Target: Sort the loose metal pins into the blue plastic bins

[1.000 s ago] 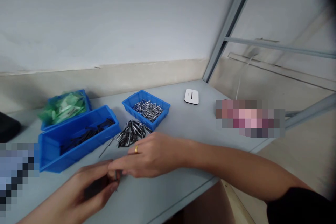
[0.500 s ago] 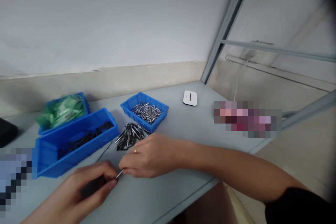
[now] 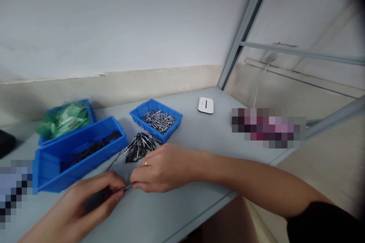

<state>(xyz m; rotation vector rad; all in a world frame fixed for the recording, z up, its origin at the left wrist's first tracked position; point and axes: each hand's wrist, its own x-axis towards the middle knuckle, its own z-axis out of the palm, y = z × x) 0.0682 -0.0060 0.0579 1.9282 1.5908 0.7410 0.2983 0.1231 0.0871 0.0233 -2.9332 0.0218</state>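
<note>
A thin metal pin (image 3: 128, 187) spans the short gap between my two hands. My left hand (image 3: 97, 197) pinches one end between thumb and forefinger. Closed on the other end is my right hand (image 3: 159, 169), which has a ring on one finger. Just behind the right hand lies a pile of dark and silver pins (image 3: 139, 146) on the grey table (image 3: 137, 216). The long blue bin (image 3: 82, 176) left of the pile holds black thin pieces (image 3: 94, 148). Silver pins (image 3: 159, 120) fill the smaller blue bin (image 3: 134, 114) behind the pile.
Another blue bin (image 3: 92, 112) with green plastic bags (image 3: 64, 121) stands at the back left. A white square device (image 3: 205, 105) rests near the wall. Blurred-out items lie at the right and left edges. A metal frame post (image 3: 245, 32) rises at the back right corner.
My left hand has tilted the pin flatter and come slightly closer to my right hand, so less of the pin shows. The right hand has hardly moved.
</note>
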